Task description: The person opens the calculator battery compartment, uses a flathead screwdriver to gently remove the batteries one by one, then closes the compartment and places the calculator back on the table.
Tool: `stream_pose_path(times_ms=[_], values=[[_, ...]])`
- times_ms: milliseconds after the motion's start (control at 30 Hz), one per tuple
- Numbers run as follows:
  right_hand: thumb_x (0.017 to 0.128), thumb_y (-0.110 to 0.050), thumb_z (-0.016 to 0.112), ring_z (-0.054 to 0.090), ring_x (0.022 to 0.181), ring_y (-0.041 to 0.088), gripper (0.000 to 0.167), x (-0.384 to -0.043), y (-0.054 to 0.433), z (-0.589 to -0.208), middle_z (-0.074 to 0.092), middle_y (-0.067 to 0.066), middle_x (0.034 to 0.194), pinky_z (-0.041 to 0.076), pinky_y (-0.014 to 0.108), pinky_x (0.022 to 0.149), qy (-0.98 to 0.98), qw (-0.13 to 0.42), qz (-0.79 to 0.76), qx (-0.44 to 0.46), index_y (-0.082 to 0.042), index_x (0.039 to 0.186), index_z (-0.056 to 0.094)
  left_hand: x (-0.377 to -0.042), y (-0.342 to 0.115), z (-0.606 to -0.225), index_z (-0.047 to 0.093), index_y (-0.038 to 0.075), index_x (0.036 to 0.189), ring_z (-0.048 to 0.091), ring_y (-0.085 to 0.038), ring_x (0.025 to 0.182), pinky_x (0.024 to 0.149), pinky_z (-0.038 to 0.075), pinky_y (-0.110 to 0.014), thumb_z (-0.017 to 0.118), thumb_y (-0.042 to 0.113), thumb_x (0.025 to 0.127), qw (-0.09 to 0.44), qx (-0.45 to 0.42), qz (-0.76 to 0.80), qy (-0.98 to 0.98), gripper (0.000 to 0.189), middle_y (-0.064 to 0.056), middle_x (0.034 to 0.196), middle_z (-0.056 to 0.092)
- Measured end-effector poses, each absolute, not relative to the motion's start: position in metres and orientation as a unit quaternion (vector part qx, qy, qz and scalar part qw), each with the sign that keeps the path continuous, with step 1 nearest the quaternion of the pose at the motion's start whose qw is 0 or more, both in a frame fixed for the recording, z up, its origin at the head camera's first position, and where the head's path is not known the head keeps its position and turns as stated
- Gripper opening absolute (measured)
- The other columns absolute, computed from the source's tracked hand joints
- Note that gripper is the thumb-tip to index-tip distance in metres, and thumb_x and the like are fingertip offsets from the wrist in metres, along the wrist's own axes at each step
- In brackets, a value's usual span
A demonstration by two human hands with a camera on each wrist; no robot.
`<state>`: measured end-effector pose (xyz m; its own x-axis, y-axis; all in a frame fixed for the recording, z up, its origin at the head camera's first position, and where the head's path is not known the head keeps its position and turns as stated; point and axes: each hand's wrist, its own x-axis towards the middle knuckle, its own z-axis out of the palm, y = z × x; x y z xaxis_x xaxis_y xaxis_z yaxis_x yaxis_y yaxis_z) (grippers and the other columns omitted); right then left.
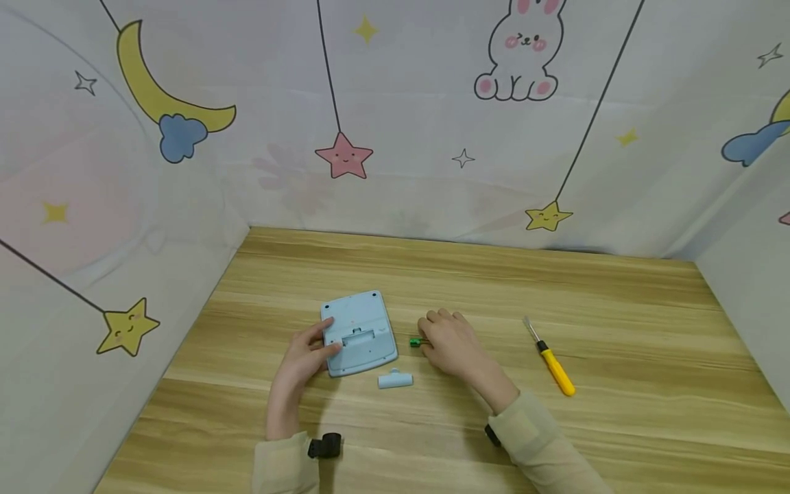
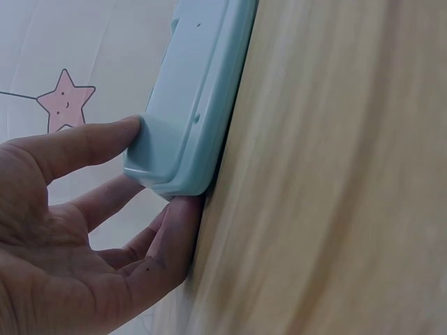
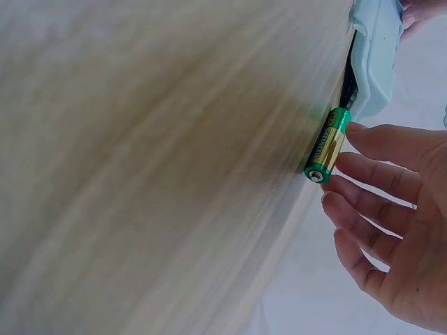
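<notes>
A light-blue calculator [image 1: 358, 363] lies back side up on the table, with its battery slot uncovered. My left hand [image 1: 305, 353] grips its left edge; in the left wrist view the thumb [image 2: 91, 146] is on one face and fingers are at the lower edge. To the right of the calculator, my right hand [image 1: 453, 343] pinches a green and gold battery [image 3: 327, 146] between thumb and forefinger, low at the tabletop. The other fingers of that hand are loosely bent. A small light-blue battery cover [image 1: 395, 379] lies just below the calculator's lower right corner.
A screwdriver [image 1: 557, 370] with a yellow handle lies to the right of my right hand. The wood-grain table [image 1: 648, 329] is bordered at the back and sides by a white printed cloth [image 1: 420, 199].
</notes>
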<state>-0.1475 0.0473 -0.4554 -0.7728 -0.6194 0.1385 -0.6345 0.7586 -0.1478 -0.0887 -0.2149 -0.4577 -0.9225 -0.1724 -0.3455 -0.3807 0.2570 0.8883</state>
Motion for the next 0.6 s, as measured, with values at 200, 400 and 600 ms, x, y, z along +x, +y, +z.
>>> stream_pose_path(times_ms=[200, 400, 600], values=[[0.080, -0.020, 0.077, 0.041, 0.069, 0.011, 0.016, -0.1455, 0.0475, -0.4520, 0.059, -0.003, 0.080, 0.031, 0.024, 0.061, -0.936, 0.037, 0.098, 0.336, -0.014, 0.084, 0.063, -0.0889, -0.2150, -0.4582, 0.039, 0.006, 0.147, 0.049, -0.031, 0.117, 0.073, 0.050, -0.024, 0.060, 0.003, 0.091, 0.090, -0.177, 0.585, 0.787, 0.060, -0.024, 0.140, 0.024], [0.081, -0.019, 0.075, 0.043, 0.071, 0.011, 0.014, -0.1434, 0.0477, -0.4484, 0.061, -0.003, 0.083, 0.032, 0.024, 0.062, -0.934, 0.031, 0.110, 0.339, -0.013, 0.088, 0.065, -0.0894, -0.2150, -0.4585, 0.038, 0.006, 0.147, 0.049, -0.032, 0.118, 0.074, 0.050, -0.025, 0.060, 0.003, 0.091, 0.090, -0.175, 0.583, 0.788, 0.061, -0.024, 0.140, 0.023], [0.082, -0.019, 0.074, 0.047, 0.072, 0.010, 0.012, -0.1393, 0.0453, -0.4466, 0.062, -0.005, 0.083, 0.035, 0.024, 0.063, -0.929, 0.031, 0.116, 0.350, -0.014, 0.089, 0.066, -0.0895, -0.2145, -0.4579, 0.039, 0.006, 0.147, 0.049, -0.033, 0.118, 0.073, 0.050, -0.024, 0.060, 0.002, 0.091, 0.088, -0.177, 0.581, 0.790, 0.060, -0.024, 0.140, 0.023]])
